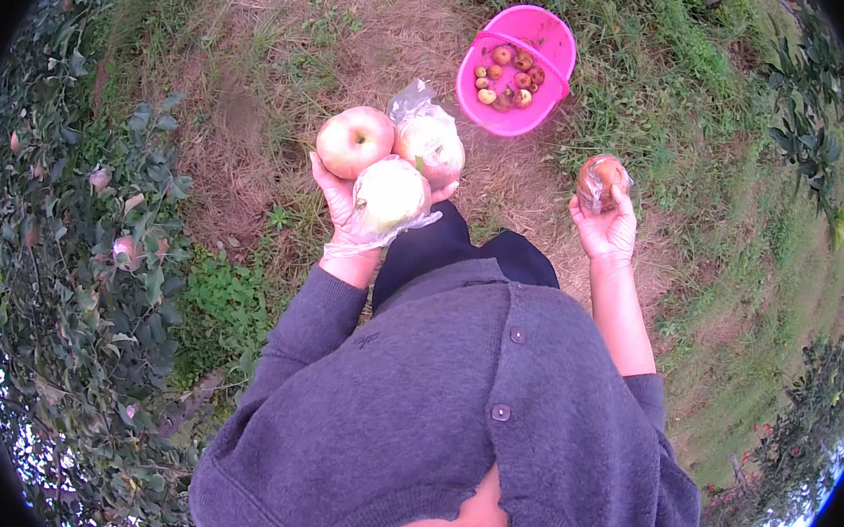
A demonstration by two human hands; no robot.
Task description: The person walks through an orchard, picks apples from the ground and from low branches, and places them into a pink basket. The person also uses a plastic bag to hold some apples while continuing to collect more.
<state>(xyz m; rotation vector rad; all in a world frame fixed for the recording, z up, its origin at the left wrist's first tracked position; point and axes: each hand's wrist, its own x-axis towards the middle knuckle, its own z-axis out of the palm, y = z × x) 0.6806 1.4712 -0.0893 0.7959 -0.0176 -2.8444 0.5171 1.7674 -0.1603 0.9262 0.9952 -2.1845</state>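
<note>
Three large apples rest together on my left hand, which cups them from below. One is a bare pinkish apple; beside it is an apple in a clear plastic bag. Nearest my wrist lies a pale apple, also with clear film around it, the film hanging over my wrist. My right hand holds a brown, rotten-looking apple partly wrapped in clear plastic, between thumb and fingers. Between and beyond the hands, a pink plastic basket stands on the ground with several small, browned apples inside.
At the left is an apple tree with bagged fruit among its leaves. Leafy branches hang at the upper right. Dry cut grass and green weeds cover the ground.
</note>
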